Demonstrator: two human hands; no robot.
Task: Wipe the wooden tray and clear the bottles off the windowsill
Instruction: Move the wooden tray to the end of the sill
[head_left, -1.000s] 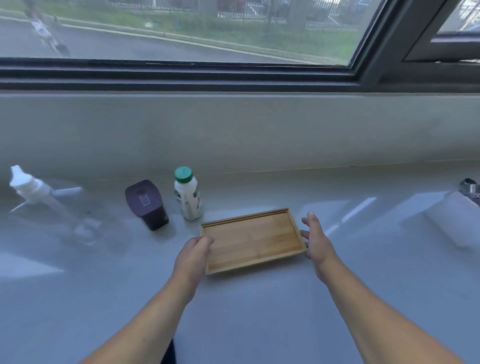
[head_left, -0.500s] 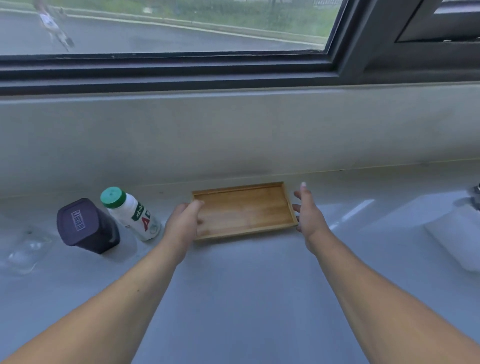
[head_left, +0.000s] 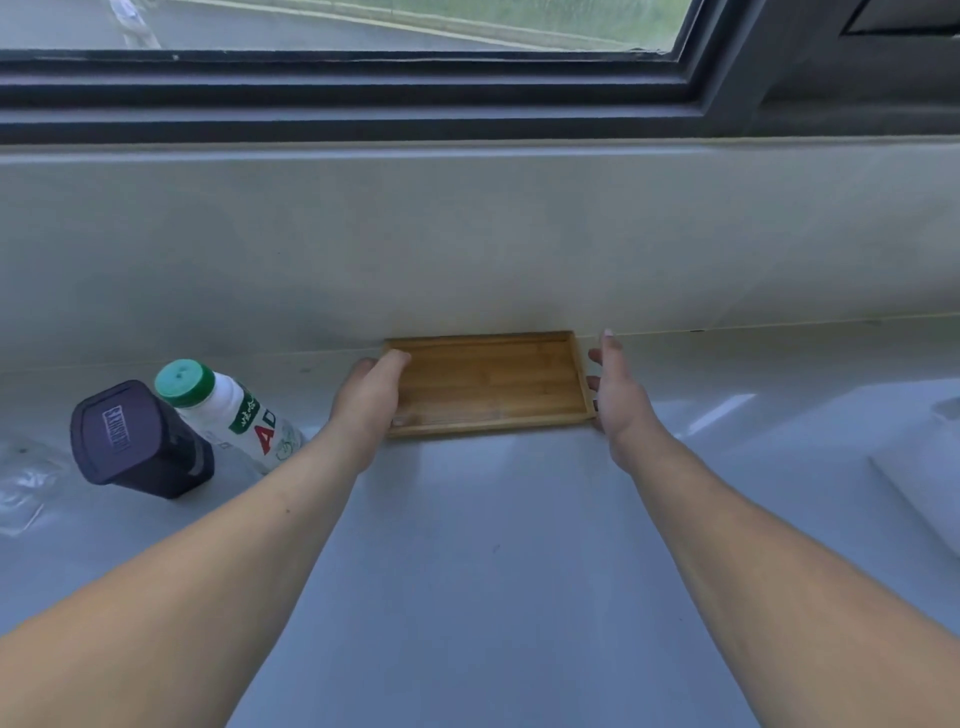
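Note:
The wooden tray (head_left: 488, 379) lies flat on the pale sill (head_left: 493, 519), its far edge against the tiled wall. My left hand (head_left: 369, 400) curls over the tray's left rim, with the thumb on the inside. At the tray's right rim my right hand (head_left: 618, 400) is held flat with fingers spread, touching or nearly touching the edge. Left of the tray stands a white bottle with a green cap (head_left: 228, 410), and a dark purple square bottle (head_left: 135, 441) stands beside it.
A clear plastic bottle (head_left: 21, 483) shows at the far left edge. A white roll (head_left: 924, 483) lies at the right edge. The tiled wall (head_left: 467, 234) rises behind the tray, with the dark window frame (head_left: 363, 104) above it.
Both hands have moved the tray away from me until it meets the back wall. The view has shifted forward, so the two bottles now sit further left.

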